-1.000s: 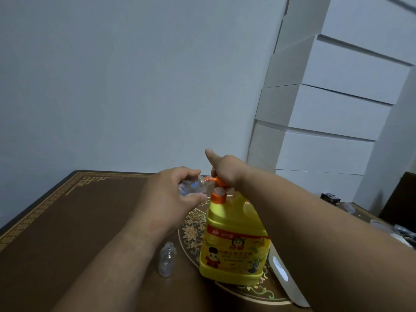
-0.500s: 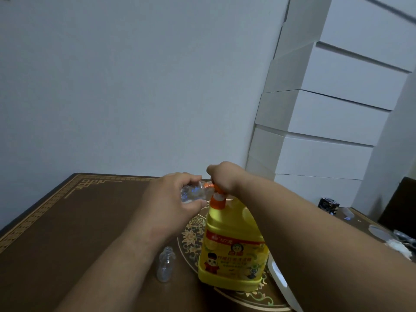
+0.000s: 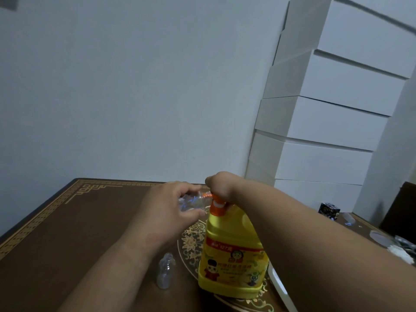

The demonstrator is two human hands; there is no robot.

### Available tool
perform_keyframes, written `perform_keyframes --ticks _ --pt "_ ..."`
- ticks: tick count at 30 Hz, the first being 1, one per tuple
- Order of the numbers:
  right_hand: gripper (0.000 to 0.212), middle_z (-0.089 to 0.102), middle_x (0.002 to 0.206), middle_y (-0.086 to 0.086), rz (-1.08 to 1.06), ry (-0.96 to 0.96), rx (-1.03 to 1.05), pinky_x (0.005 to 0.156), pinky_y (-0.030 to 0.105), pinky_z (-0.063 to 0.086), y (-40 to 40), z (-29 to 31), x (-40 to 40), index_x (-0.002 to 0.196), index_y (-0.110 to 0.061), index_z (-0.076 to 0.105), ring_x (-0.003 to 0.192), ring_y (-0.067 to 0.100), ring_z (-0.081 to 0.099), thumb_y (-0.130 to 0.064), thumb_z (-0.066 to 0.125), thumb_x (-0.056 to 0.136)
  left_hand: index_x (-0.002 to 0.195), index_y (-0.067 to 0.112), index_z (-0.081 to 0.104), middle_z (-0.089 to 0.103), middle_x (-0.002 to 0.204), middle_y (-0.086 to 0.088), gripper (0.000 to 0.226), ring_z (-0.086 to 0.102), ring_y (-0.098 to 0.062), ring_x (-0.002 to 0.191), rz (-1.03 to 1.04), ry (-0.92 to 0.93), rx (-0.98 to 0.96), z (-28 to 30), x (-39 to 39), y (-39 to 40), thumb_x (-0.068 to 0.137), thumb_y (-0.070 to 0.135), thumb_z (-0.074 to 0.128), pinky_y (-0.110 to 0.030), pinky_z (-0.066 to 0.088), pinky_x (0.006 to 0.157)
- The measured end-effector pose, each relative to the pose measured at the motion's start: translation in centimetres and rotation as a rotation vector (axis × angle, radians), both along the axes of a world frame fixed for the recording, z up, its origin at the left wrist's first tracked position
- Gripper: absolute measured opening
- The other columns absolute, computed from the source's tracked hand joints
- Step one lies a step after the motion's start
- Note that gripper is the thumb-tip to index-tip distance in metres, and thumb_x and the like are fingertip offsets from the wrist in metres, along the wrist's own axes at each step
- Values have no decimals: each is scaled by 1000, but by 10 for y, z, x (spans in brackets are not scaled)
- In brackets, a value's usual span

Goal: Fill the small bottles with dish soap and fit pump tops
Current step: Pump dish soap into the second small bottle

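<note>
A big yellow dish soap jug [image 3: 233, 255] with an orange pump top [image 3: 216, 204] stands on the brown patterned table [image 3: 74, 233]. My right hand [image 3: 221, 188] sits on top of the pump head, fingers curled down over it. My left hand [image 3: 171, 206] grips a small clear bottle [image 3: 191, 202], holding it on its side with its mouth against the orange spout. A second small clear bottle [image 3: 166, 274] stands upright on the table, left of the jug and under my left forearm.
A stack of white boxes [image 3: 326, 122] rises at the back right by the wall. A white flat object [image 3: 281, 291] lies just right of the jug. At the table's far right are a small dark cube [image 3: 329, 211] and other small items.
My right hand's index finger has curled down and the hand has dropped onto the pump head. The left hand keeps the small bottle at the spout.
</note>
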State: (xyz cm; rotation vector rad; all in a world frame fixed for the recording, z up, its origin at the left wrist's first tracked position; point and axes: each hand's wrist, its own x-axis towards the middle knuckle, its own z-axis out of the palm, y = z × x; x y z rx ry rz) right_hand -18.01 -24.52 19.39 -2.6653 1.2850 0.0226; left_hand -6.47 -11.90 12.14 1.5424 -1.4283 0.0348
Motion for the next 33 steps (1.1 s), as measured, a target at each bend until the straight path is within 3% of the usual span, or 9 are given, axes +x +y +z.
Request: perform_keyframes --ticks 3,8,11,14,18,21,26,31,33 --pt "10 55 100 16 8 22 -42 63 37 52 -2 -3 1 99 -7 52 86 35 55 2 51 96 123 35 76 73 112 26 54 66 10 104 -2 1 13 0 2 1 71 38 94 -19 54 94" --pt "15 60 98 26 -116 -368 53 67 38 53 -13 -3 -6 101 0 56 76 34 59 -6 43 100 124 34 76 75 112 23 52 67 6 104 23 4 -50 3 -2 -2 75 38 92 -16 52 91" --pt "10 60 106 22 -35 -111 -52 68 44 59 -5 -1 -2 96 -5 52 90 40 64 4 53 93 126 34 75 74 116 21 53 66 4 105 25 -30 -11 1 0 -1 76 40 91 -16 50 91" --pt "27 56 108 19 26 137 -158 69 36 44 1 2 3 119 -7 53 92 35 57 2 56 93 127 35 74 73 119 22 56 64 5 105 29 -80 44 -2 3 -1 75 44 91 -15 48 89" --pt "13 54 93 16 46 -24 -137 78 42 52 -6 -3 -2 89 -10 44 88 37 57 0 49 96 129 34 74 72 120 22 56 65 4 109 21 -43 17 0 2 -1 76 43 90 -20 51 95" --pt "8 62 108 25 22 -162 -163 85 45 53 -7 -1 -5 96 -7 48 98 42 61 -2 42 99 130 33 73 72 121 20 56 65 2 112 35 -36 -26 0 -1 -2 78 42 90 -24 52 101" --pt "18 47 84 11 64 142 -149 58 35 49 -2 1 3 93 -8 44 80 34 55 6 55 91 128 35 73 72 119 22 54 64 4 107 40 -96 36 -1 1 -1 77 44 89 -19 50 93" --pt "5 58 95 18 42 -50 -153 76 42 55 -8 0 -1 96 -5 50 89 37 60 0 49 97 129 32 74 74 121 19 56 66 2 109 21 -30 26 3 -1 0 77 42 90 -22 52 97" --pt "18 65 110 24 -1 -177 -197 87 47 56 -10 -1 -4 110 1 55 98 41 64 -8 41 102 132 31 73 73 125 18 58 65 1 112 29 -32 6 5 -3 1 78 43 89 -18 49 97"
